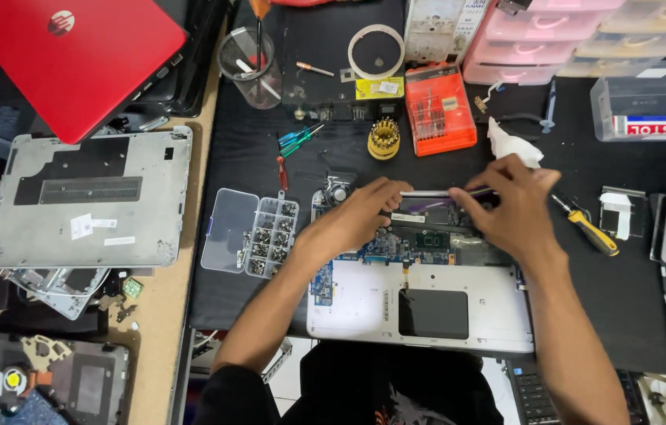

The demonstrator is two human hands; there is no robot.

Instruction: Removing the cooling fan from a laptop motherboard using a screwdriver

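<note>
Silver and stripped of its cover, the opened laptop base [427,303] lies on the black mat [632,299] near the front edge of the counter [161,315], with its circuit board exposed along the far half and a dark rectangular cut-out in the near half. Your left hand [357,216] rests on the board's far left part, fingers curled together and pressing down by the hinge bar [427,194] that runs along the base's far edge. Your right hand [510,206] sits at the right end of that bar, fingertips pinched on it or on the thin cable beside it; you cannot tell which from here. Just right of that hand a yellow-handled screwdriver [587,227] lies on the mat, and a crumpled white tissue [512,146] lies just beyond your knuckles. To the left of the base an open clear screw organiser [250,234] sits touching the mat's left side. Farther left, near the counter's left edge, a grey bottom cover [89,198] lies flat, with a red laptop [73,59] at the far left corner. An orange bit case [439,109] and a round yellow bit holder [384,138] stand toward the far edge.
</note>
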